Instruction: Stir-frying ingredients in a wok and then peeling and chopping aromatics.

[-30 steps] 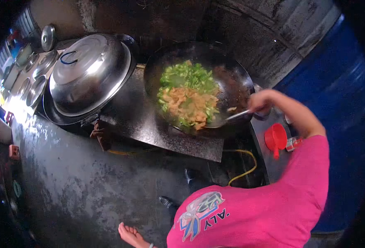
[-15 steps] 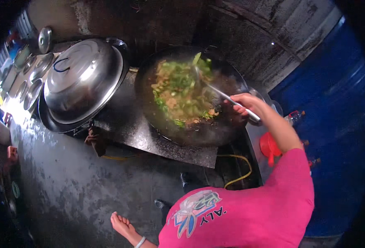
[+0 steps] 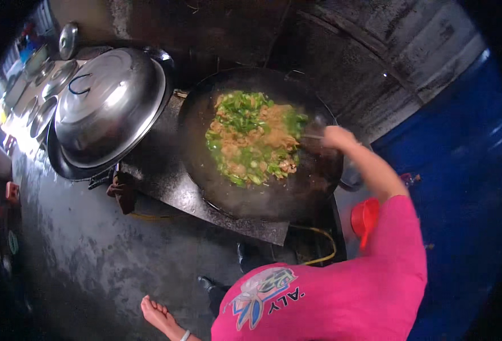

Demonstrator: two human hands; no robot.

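Metal handle (image 3: 312, 136) gripped in closed fingers, the right hand (image 3: 337, 138) works beside a heap of green and brown food (image 3: 254, 142) inside a dark wok (image 3: 251, 200), seen from my distant post.

Half a second ago I could see a long, slanting stretch of that handle; now only a short length shows between hand and food, and the heap, then widely blurred, reads more sharply. The tool's head is hidden, and motion smears the heap's right side for me. The left hand (image 3: 156, 314), fingers curled inward, hangs well apart from the wok, its forearm cut off by the lower edge. The pink sleeve (image 3: 396, 227) partly covers a red dipper (image 3: 363, 217).
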